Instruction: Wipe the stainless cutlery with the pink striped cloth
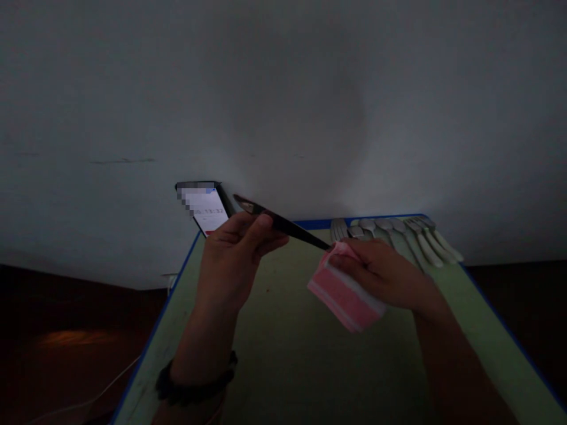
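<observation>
My left hand (237, 251) is closed round a dark piece of cutlery (283, 224), held slanting above the table; its upper end by my fingers looks like a spoon bowl or fork head, but the light is too dim to be sure. Its lower end runs into a pink striped cloth (343, 295). My right hand (383, 271) grips that folded cloth and pinches it round the utensil's end. A dark band sits on my left wrist.
A pale green table with a blue rim (319, 223) stands against a white wall. Several light-handled spoons and forks (398, 236) lie in a row at its far right. A lit phone (206, 206) leans at the far left corner. A white cable (106, 389) trails on the dark floor.
</observation>
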### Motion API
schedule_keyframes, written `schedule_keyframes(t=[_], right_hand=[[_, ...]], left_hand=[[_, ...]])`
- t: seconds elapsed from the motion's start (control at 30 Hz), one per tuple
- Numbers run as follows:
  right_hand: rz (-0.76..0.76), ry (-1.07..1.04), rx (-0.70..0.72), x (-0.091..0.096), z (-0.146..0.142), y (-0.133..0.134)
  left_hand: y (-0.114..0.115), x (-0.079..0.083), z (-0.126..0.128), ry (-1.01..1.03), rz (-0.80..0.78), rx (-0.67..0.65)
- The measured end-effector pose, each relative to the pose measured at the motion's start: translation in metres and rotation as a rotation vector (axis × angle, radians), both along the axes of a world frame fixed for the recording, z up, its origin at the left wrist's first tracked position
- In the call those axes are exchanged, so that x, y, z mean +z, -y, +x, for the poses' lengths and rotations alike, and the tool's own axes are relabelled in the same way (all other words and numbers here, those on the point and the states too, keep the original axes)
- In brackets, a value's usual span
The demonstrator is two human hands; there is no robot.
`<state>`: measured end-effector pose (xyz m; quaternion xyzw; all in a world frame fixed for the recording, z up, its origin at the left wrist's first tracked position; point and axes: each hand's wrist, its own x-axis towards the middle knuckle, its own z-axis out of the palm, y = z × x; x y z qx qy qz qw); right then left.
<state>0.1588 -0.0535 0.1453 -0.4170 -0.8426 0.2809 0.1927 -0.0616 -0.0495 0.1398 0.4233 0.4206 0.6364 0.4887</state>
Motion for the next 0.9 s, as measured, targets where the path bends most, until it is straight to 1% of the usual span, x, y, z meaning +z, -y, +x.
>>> schedule_keyframes(t=[0.13, 0.23, 0.37, 0.5, 0.57, 0.67, 0.77, 0.9], right_hand=[[0.022, -0.027, 0.006, 0.001, -0.006, 0.001], [0.027, -0.030, 0.013, -0.001, -0.006, 0.000], [0.062, -0.009, 0.049, -0.005, 0.000, -0.003], [0.054, 0.004, 0.086, -0.008, 0.010, -0.006], [0.048, -0.016, 0.099, -0.009, 0.014, -0.007], [0.045, -0.016, 0.080, -0.009, 0.017, -0.007], [0.043, 0.000, 0.040, -0.008, 0.016, -0.006], [0.058, 0.016, 0.048, -0.004, 0.009, -0.003]], left_hand=[[0.002, 0.005, 0.003, -0.043, 0.033, 0.005], [0.002, 0.005, 0.002, -0.087, 0.080, 0.094], [0.000, 0.003, -0.007, -0.035, 0.150, 0.227], [-0.002, 0.000, -0.019, -0.004, 0.155, 0.315], [-0.002, -0.002, -0.024, 0.000, 0.154, 0.310], [-0.003, -0.004, -0.026, 0.040, 0.102, 0.247], [-0.003, -0.006, -0.021, 0.076, 0.052, 0.181], [-0.002, -0.005, -0.009, 0.074, 0.063, 0.135]])
